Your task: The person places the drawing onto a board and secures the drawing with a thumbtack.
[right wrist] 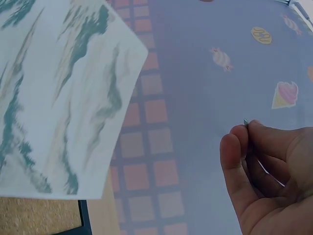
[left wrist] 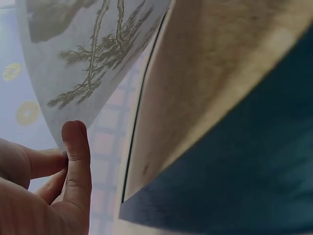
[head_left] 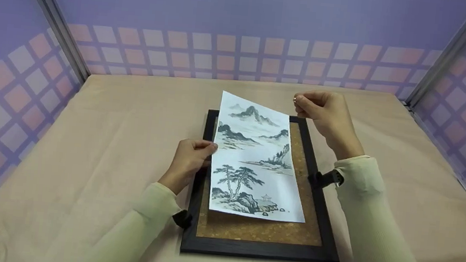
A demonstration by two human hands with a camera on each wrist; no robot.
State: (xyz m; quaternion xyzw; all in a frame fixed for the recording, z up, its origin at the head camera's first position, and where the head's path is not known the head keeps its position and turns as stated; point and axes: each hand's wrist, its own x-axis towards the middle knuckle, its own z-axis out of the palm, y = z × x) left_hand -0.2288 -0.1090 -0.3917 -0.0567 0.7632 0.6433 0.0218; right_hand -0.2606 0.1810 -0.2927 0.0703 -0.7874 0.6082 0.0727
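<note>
My left hand (head_left: 189, 159) pinches the left edge of a sheet of paper (head_left: 252, 150) printed with an ink landscape of mountains, pines and a pavilion. The sheet is tilted over a black-framed cork board (head_left: 262, 231), covering much of its cork. In the left wrist view, thumb and fingers (left wrist: 77, 166) meet on the paper's edge. Up by the board's far right corner, my right hand (head_left: 324, 114) is raised, apart from the sheet. Between its thumb and forefinger it pinches a tiny silvery pin (right wrist: 246, 122), mostly hidden by the fingertips.
The board lies on a table with a pale cloth (head_left: 132, 108). Purple panels with pink and white squares (head_left: 250, 45) stand behind and at both sides, joined by grey posts (head_left: 51, 15). Dark wrist straps (head_left: 326, 179) overlap the board's frame in the head view.
</note>
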